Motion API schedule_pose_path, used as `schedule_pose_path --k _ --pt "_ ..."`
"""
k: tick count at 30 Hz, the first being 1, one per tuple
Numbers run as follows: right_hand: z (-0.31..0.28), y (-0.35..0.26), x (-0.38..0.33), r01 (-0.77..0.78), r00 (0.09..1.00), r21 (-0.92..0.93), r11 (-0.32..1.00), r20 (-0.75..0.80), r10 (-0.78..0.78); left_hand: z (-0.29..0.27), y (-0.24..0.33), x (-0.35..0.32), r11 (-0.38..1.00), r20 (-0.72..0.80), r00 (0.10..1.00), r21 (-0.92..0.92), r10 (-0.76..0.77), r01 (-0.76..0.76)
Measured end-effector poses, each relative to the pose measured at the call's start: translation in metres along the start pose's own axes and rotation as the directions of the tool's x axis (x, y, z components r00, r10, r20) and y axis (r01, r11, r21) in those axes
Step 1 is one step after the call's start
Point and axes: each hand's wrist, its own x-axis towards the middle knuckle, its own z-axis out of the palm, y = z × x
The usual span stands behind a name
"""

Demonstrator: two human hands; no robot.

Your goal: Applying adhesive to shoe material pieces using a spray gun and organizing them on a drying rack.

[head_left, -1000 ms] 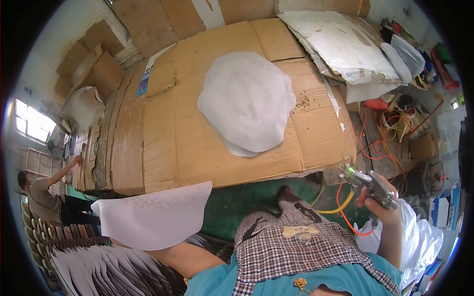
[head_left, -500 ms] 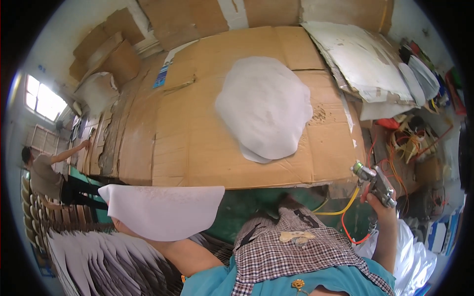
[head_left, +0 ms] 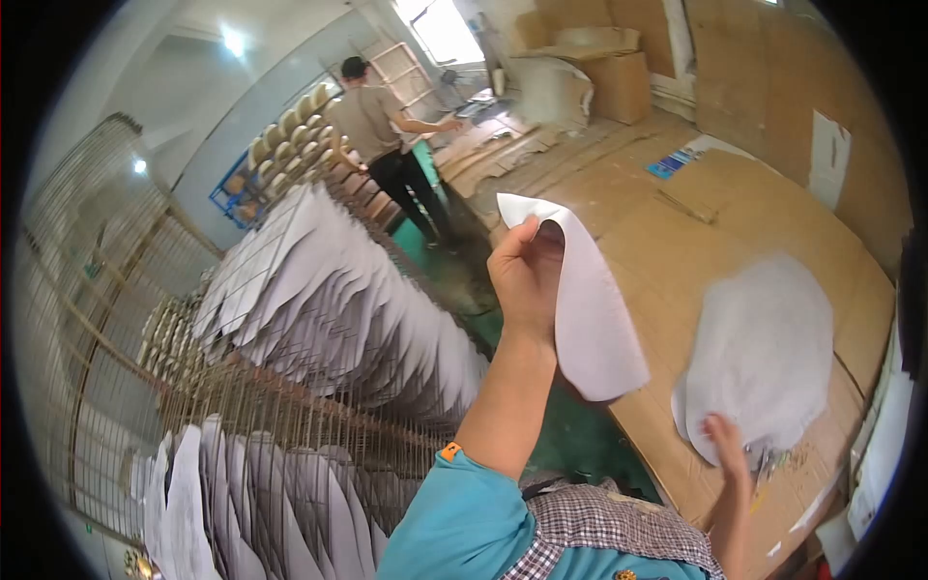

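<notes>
My left hand (head_left: 527, 275) is raised over the gap between rack and table, its thumb and fingers pinching the edge of a limp, pale grey-white sheet (head_left: 604, 333). The sheet folds over the fingers and hangs down beside my wrist. Low on the right, my slightly blurred right hand (head_left: 727, 449) is at the near edge of a pile of similar rounded sheets (head_left: 759, 353) on the cardboard-covered table (head_left: 648, 266). Against its far side shows part of a metallic spray gun (head_left: 766, 462); the hand hides most of it and its grip.
Wire racks (head_left: 116, 338) full of hanging grey sheets (head_left: 329, 300) stand at my left. Farther off, a person (head_left: 372, 121) works at the table's far end, beside stacked pale curved pieces (head_left: 290, 126). A cardboard box (head_left: 619, 87) stands at the back, and green floor (head_left: 590, 440) shows between rack and table.
The view has swung left toward the racks. My left hand has lifted the sheet, which now hangs folded instead of spread flat. My right hand has moved from beside the table to the pile's edge.
</notes>
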Motion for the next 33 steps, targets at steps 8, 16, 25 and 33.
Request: schedule_pose_path --k 8,16,25,33 --pt "0.107 -0.152 0.057 -0.274 0.865 0.935 0.224 0.342 -0.368 0.015 0.037 -0.016 0.986 -0.077 0.984 0.006 0.164 -0.164" --pt "0.093 -0.207 0.128 -0.156 0.912 0.976 0.152 0.202 -0.357 -0.034 0.101 -0.035 0.94 -0.227 0.914 0.031 0.337 -0.339" --pt "0.149 -0.271 0.144 -0.004 0.892 0.948 0.319 0.147 -0.426 -0.1 0.138 -0.071 0.916 -0.489 0.789 0.056 0.372 -0.398" --pt "0.144 -0.321 0.176 0.146 0.874 0.894 0.423 0.084 -0.479 -0.185 0.155 -0.033 0.977 -0.41 0.895 0.186 0.176 -0.107"
